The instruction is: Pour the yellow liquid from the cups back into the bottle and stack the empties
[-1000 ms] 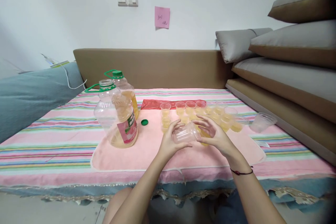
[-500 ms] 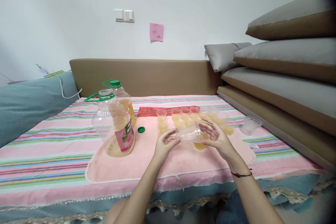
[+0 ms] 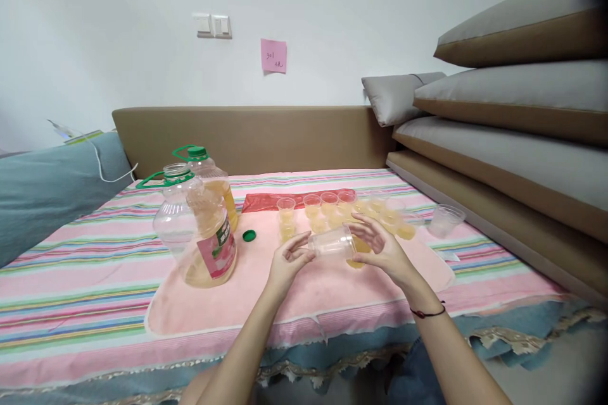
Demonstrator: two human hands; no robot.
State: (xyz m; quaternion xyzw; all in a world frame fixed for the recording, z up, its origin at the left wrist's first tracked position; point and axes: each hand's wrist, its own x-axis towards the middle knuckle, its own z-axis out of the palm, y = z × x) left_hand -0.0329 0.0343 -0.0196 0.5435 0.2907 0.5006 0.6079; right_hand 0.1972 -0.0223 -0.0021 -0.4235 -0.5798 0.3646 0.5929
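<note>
Between my hands a clear plastic cup (image 3: 331, 244) lies on its side in the air, its rim to the right. My left hand (image 3: 286, 264) pinches its base with thumb and fingers. My right hand (image 3: 382, 250) curves around the rim, with thumb and fingertips at its edge. Just behind and below are several clear cups of yellow juice (image 3: 287, 218), standing in rows on a pink mat (image 3: 199, 313). My right hand hides some of them. No liquid shows in the held cup.
To the left stand an uncapped large bottle (image 3: 216, 253) and a capped bottle with juice (image 3: 228, 202). A green cap (image 3: 249, 235) lies beside them. Spare cups (image 3: 446, 220) lie at right, near stacked cushions (image 3: 503, 145). Red plastic (image 3: 259, 202) lies behind the juice cups.
The whole view has shifted slightly, so things appear a little further left. Both hands keep their hold on the sideways cup, with hardly any other difference.
</note>
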